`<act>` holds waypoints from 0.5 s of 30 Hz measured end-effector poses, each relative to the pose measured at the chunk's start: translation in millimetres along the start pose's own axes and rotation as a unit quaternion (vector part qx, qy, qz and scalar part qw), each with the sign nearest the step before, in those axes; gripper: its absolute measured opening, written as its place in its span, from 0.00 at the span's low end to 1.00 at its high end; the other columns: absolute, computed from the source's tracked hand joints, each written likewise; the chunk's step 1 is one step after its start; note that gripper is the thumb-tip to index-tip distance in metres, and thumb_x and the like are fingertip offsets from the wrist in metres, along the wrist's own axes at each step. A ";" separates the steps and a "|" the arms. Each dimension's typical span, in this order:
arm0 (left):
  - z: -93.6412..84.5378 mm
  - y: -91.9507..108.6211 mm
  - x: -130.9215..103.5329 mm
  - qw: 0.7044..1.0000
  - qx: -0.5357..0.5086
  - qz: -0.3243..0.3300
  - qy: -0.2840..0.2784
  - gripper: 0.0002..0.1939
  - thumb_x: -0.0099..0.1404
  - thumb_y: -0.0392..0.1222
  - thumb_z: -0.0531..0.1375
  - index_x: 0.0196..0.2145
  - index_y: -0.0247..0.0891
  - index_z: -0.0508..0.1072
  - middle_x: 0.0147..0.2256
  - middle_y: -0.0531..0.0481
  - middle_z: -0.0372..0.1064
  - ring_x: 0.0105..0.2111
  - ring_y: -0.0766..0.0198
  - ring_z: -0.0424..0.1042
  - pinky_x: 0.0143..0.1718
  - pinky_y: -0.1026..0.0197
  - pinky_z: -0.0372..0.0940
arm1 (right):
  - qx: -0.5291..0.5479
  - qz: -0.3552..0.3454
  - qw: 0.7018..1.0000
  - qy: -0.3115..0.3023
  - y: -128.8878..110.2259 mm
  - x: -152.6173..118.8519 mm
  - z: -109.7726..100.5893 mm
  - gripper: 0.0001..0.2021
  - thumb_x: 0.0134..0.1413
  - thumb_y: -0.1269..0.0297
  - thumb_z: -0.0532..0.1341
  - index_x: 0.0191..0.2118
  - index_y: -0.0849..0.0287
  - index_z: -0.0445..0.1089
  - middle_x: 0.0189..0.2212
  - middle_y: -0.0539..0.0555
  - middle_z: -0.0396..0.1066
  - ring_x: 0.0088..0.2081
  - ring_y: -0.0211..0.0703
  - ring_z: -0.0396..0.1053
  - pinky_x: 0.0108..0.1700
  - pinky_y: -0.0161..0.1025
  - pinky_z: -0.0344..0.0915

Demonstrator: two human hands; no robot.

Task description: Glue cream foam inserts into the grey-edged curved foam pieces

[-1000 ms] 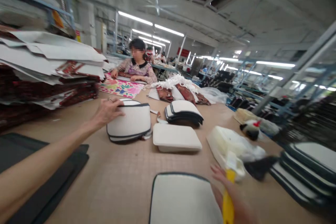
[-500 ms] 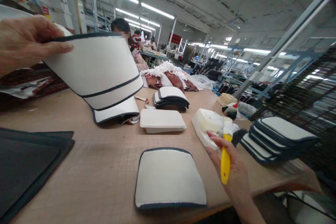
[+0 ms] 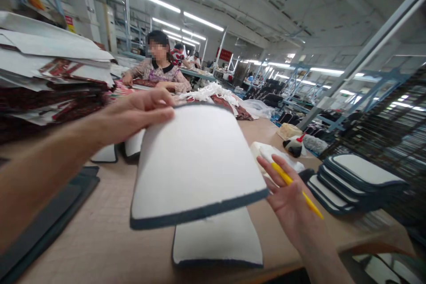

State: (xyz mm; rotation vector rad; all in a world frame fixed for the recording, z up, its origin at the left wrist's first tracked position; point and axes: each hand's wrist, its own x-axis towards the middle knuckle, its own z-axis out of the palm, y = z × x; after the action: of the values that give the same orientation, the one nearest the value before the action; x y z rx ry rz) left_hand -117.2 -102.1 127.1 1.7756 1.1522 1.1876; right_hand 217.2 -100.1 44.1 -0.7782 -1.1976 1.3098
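My left hand pinches the top left corner of a white panel with dark navy edging, raised and tilted in front of me. Under it on the table lies a similar edged panel, its upper part covered. A yellow-handled brush rests loosely in my right hand, between thumb and fingers, with the palm turned up and the fingers spread. The brush's bristles are hidden. Just beyond that hand is a whitish container, partly wrapped in plastic.
Edged panels are stacked at the right. Dark flat sheets lie at the left, below a tall pile of white and red fabric pieces. A co-worker sits across the table. A red-tipped bottle stands at the far right.
My left hand has moved right and down, bringing one panel over the one on the table; other panels it held now lie behind it. My right hand has turned palm up, tilting the brush.
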 end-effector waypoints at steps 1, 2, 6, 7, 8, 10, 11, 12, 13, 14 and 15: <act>17.3 -8.4 1.6 0.999 -0.017 -0.016 -0.049 0.12 0.59 0.45 0.58 0.36 0.34 0.62 0.23 0.62 0.59 0.20 0.77 0.60 0.20 0.76 0.52 | 0.014 0.024 1.000 0.014 -0.2 -3.8 -3.0 0.28 0.46 0.47 0.62 0.53 0.51 0.61 0.54 0.61 0.64 0.49 0.51 0.68 0.45 0.44 0.69; 32.8 -18.5 2.4 0.995 -0.024 -0.027 -0.093 0.13 0.59 0.47 0.58 0.34 0.34 0.62 0.24 0.61 0.58 0.21 0.76 0.59 0.20 0.76 0.52 | 0.014 0.049 0.998 0.035 1.0 -8.6 -7.7 0.29 0.46 0.49 0.64 0.54 0.51 0.60 0.55 0.60 0.64 0.49 0.50 0.68 0.44 0.42 0.69; 79.3 -67.1 0.0 0.978 0.027 -0.061 -0.195 0.13 0.63 0.51 0.53 0.33 0.37 0.61 0.24 0.59 0.57 0.23 0.71 0.57 0.22 0.71 0.52 | -0.074 0.120 0.977 0.162 23.7 -32.1 -37.1 0.35 0.38 0.56 0.69 0.55 0.53 0.58 0.49 0.59 0.69 0.46 0.49 0.70 0.39 0.38 0.70; 89.2 -79.3 -1.5 0.975 0.054 -0.067 -0.207 0.13 0.63 0.51 0.52 0.33 0.37 0.61 0.24 0.59 0.57 0.24 0.70 0.58 0.22 0.70 0.53 | -0.106 0.122 0.969 0.187 33.9 -38.5 -45.3 0.35 0.36 0.56 0.70 0.54 0.54 0.59 0.46 0.59 0.71 0.43 0.49 0.71 0.36 0.37 0.70; 99.1 -90.7 -3.4 0.971 0.080 -0.072 -0.213 0.13 0.63 0.50 0.52 0.33 0.37 0.62 0.24 0.58 0.59 0.24 0.69 0.60 0.22 0.70 0.54 | -0.137 0.115 0.962 0.205 45.6 -44.8 -53.4 0.34 0.36 0.54 0.69 0.52 0.56 0.60 0.44 0.59 0.72 0.41 0.49 0.72 0.34 0.36 0.70; 118.8 -110.4 -8.6 0.967 0.131 -0.079 -0.204 0.11 0.62 0.47 0.53 0.33 0.36 0.63 0.25 0.56 0.62 0.25 0.67 0.63 0.24 0.68 0.57 | -0.201 0.086 0.952 0.215 71.4 -56.6 -68.5 0.31 0.38 0.51 0.67 0.49 0.58 0.61 0.40 0.58 0.74 0.35 0.47 0.73 0.32 0.36 0.69; 128.2 -118.0 -11.5 0.966 0.158 -0.080 -0.187 0.09 0.60 0.45 0.55 0.34 0.36 0.64 0.28 0.54 0.64 0.27 0.65 0.64 0.26 0.66 0.59 | -0.239 0.073 0.946 0.207 84.0 -61.6 -75.4 0.29 0.38 0.50 0.66 0.46 0.58 0.62 0.38 0.57 0.74 0.34 0.47 0.73 0.33 0.37 0.69; 136.7 -123.9 -14.3 0.965 0.191 -0.077 -0.165 0.10 0.59 0.42 0.57 0.36 0.35 0.65 0.31 0.51 0.66 0.31 0.62 0.66 0.30 0.62 0.62 | -0.282 0.058 0.937 0.197 95.1 -65.5 -81.9 0.27 0.39 0.49 0.65 0.44 0.58 0.63 0.36 0.57 0.74 0.33 0.48 0.73 0.35 0.39 0.69; 143.9 -128.2 -16.5 0.961 0.225 -0.071 -0.141 0.12 0.56 0.39 0.59 0.39 0.35 0.65 0.36 0.48 0.67 0.36 0.59 0.67 0.36 0.58 0.62 | -0.327 0.038 0.925 0.189 103.4 -67.8 -87.9 0.25 0.39 0.48 0.64 0.42 0.58 0.65 0.35 0.58 0.74 0.35 0.50 0.73 0.37 0.41 0.69; 149.5 -131.1 -17.5 0.957 0.257 -0.062 -0.118 0.16 0.55 0.36 0.60 0.42 0.35 0.65 0.41 0.45 0.66 0.41 0.55 0.65 0.43 0.53 0.60 | -0.367 0.013 0.912 0.183 107.8 -68.3 -93.4 0.23 0.41 0.46 0.62 0.40 0.58 0.66 0.36 0.59 0.74 0.38 0.52 0.73 0.40 0.43 0.68; 153.0 -133.1 -16.9 0.952 0.286 -0.049 -0.097 0.20 0.54 0.33 0.60 0.46 0.36 0.65 0.46 0.43 0.64 0.47 0.53 0.63 0.48 0.49 0.57 | -0.398 -0.011 0.899 0.183 107.5 -66.6 -98.4 0.22 0.44 0.45 0.59 0.40 0.57 0.68 0.37 0.59 0.74 0.39 0.53 0.72 0.42 0.44 0.67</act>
State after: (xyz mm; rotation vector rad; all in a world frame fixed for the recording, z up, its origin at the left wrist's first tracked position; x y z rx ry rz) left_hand -15.0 -80.9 -47.6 2.1639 1.5484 0.6294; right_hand 287.9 -128.4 -96.8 -1.5125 -1.4158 0.5643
